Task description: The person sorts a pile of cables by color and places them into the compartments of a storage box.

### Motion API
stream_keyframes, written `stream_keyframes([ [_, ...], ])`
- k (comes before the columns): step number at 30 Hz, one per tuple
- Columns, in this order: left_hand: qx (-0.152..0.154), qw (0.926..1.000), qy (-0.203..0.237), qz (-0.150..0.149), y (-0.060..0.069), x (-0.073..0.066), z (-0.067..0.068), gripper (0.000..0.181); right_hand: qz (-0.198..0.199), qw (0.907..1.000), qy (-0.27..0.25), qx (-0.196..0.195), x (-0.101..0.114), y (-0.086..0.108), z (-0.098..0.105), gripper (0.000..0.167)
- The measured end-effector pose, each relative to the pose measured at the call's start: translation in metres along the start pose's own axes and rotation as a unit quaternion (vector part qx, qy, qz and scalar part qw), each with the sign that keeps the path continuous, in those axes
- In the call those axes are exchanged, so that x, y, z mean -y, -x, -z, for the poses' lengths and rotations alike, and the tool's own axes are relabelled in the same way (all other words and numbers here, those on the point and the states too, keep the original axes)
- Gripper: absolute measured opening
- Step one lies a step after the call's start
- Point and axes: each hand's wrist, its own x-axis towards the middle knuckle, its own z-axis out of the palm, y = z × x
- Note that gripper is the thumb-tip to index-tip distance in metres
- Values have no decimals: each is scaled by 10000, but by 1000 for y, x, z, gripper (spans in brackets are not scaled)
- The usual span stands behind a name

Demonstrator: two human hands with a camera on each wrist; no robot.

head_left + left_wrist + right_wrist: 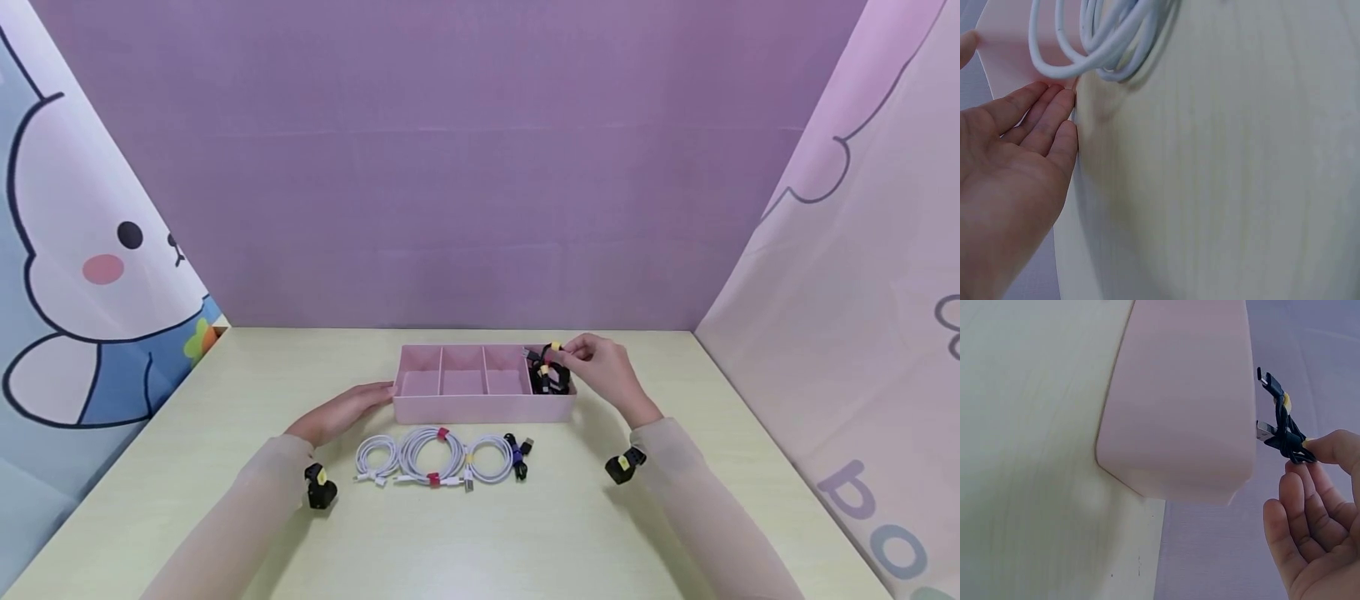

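A pink divided box [483, 408] stands on the table. My right hand [606, 375] pinches a coiled black USB cable [1288, 428] with yellow ties between thumb and fingertips, over the box's rightmost compartment. In that compartment lie more black cables [555, 383]; how many is hard to tell. The other compartments hold nothing visible. At the box's left end, my left hand [341, 414] touches the wall with fairly straight fingers. In the left wrist view, a white coiled cable [1094, 59] lies near those fingertips.
In front of the box lie a small white cable coil [377, 442], a larger white coil [411, 457] with red ties, a white coil [489, 439] with a yellow tie, and a black cable [521, 471] with a blue tie. A purple backdrop [465, 208] rises behind the table.
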Motion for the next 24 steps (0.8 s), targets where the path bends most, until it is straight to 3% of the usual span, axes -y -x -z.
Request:
stream_keyframes([
  [9, 15, 10000, -1, 46, -3, 4, 0, 70, 191, 9998, 101, 46, -6, 0, -9, 15],
  [24, -34, 10000, -18, 38, 0, 4, 1, 69, 152, 9991, 338, 207, -4, 3, -10, 21],
])
